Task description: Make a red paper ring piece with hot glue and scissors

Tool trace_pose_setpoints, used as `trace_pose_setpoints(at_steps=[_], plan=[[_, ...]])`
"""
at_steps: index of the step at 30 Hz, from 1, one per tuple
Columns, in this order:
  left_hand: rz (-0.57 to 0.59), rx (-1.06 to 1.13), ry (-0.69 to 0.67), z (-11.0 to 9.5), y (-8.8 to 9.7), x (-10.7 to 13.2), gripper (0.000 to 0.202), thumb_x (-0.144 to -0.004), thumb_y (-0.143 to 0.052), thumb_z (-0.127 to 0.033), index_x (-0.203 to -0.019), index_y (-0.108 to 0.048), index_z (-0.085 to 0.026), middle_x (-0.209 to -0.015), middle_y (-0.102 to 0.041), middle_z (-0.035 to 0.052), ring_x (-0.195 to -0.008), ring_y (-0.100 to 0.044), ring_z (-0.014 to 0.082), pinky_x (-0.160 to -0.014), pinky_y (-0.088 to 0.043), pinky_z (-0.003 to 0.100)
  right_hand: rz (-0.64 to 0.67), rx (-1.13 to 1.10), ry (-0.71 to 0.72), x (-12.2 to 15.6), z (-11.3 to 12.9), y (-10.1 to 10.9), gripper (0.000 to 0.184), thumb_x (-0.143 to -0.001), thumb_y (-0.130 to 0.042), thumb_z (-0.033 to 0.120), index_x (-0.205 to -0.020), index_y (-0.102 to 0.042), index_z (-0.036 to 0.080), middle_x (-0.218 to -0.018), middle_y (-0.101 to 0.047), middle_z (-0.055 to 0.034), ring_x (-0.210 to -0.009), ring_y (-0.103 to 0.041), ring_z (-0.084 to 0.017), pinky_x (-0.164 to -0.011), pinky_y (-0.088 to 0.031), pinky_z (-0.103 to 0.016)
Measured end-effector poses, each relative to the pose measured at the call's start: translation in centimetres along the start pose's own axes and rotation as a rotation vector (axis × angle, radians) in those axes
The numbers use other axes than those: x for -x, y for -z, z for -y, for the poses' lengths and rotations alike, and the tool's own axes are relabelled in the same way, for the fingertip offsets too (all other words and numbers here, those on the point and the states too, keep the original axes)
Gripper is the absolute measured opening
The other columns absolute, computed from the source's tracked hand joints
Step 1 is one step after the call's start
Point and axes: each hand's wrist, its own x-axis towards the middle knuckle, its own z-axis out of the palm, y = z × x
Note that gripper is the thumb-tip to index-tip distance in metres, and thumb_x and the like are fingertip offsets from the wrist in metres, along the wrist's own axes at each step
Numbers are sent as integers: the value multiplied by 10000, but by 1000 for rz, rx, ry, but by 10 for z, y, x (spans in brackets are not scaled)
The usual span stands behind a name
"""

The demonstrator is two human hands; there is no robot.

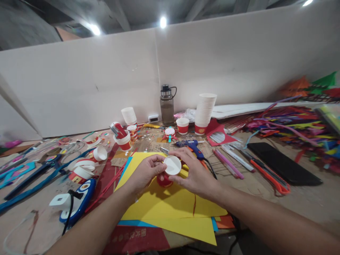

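Over the yellow paper sheets (156,203), both hands hold a small paper cup (173,165) whose round white face is turned toward me. My left hand (147,172) pinches its left edge between thumb and fingers. Around the right side curl the thumb and fingers of my right hand (195,173). Something red (164,181) shows just below the white face; whether it belongs to the same cup I cannot tell. Behind my right hand lies a blue glue gun (190,143), with a metal blade tip (164,150) near the fingers.
Stacked paper cups (205,111), a single cup (182,126) and a water bottle (167,106) stand at the back. To the right lie an orange utility knife (269,176) and a black phone (284,163). Cut cups (81,173) and a blue-white power strip (79,202) are left.
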Motion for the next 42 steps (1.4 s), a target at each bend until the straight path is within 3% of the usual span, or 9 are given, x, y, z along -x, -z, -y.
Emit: trace_pose_setpoints(at_steps=[13,24,36,42], plan=[[28,-23,8,4,4,1,383,-687,-779,-393,-907,-616,-125,-650,-632,6,-490,-537,74,-488,-398,181,-11,87,61,3,2,-1,577,-743,-702,270,-1272,-479,209,-1233,-435,-121,-1189,-434,-254,-1017,-411,-442],[8,-35,30,3,2,0,435,-649,-791,-433,-901,-610,-128,-626,-623,2,-471,-529,81,-483,-391,192,-9,90,71,3,4,0,536,-735,-709,247,-1231,-509,228,-1202,-470,-115,-1158,-453,-264,-997,-417,-476],[13,-65,33,2,2,-1,438,-644,-794,-442,-886,-609,-127,-605,-610,-6,-465,-521,84,-489,-389,201,17,110,79,4,0,-1,529,-756,-711,321,-1235,-522,201,-1190,-484,-121,-1146,-469,-252,-995,-424,-442],[-21,-53,-30,3,-1,2,388,-836,-585,-506,-836,-636,-121,-635,-584,14,-532,-523,94,-520,-384,211,-9,110,49,3,3,0,499,-742,-721,312,-1189,-540,185,-1191,-501,-132,-1145,-480,-255,-996,-430,-448]])
